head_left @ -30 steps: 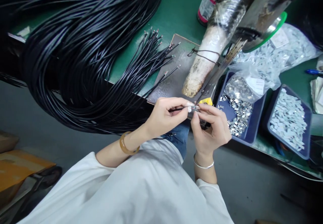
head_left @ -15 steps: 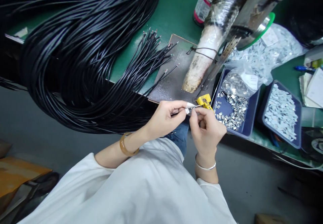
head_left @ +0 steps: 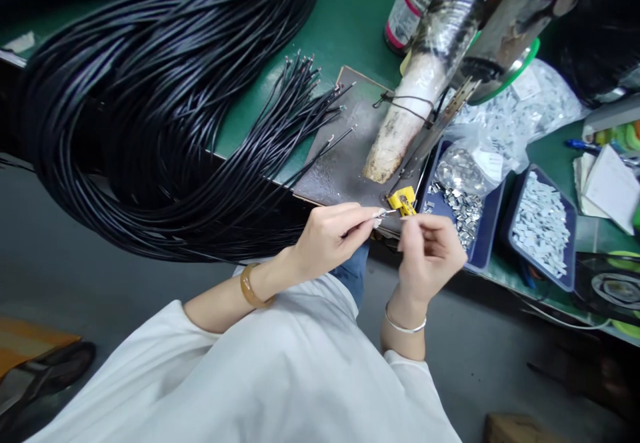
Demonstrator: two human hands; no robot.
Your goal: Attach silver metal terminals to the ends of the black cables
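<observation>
My left hand [head_left: 335, 233] is closed in a pinch on the end of a black cable [head_left: 385, 214], whose thin bare tip points right. Something small and white shows at these fingertips. Just past the tip, at the board's front edge, sits a yellow block-shaped part [head_left: 401, 198] with a metal piece on it. Slightly blurred, my right hand [head_left: 431, 253] is raised to the right of the cable tip and apart from it. Its fingers are curled with thumb and forefinger close together; whatever they hold, if anything, is too small to make out.
Bundled black cables [head_left: 165, 96] cover the left of the green table [head_left: 350, 3]. A dark board [head_left: 345, 143] lies mid-table under a wrapped white tube [head_left: 395, 123]. Right stand a blue tray [head_left: 493, 223] of small metal pieces, another tray [head_left: 570, 266] of pale pieces and plastic bags [head_left: 540, 90].
My right hand has moved away to the right from the cable end. My left hand stays nearly in place, still pinching the cable. The view has shifted slightly.
</observation>
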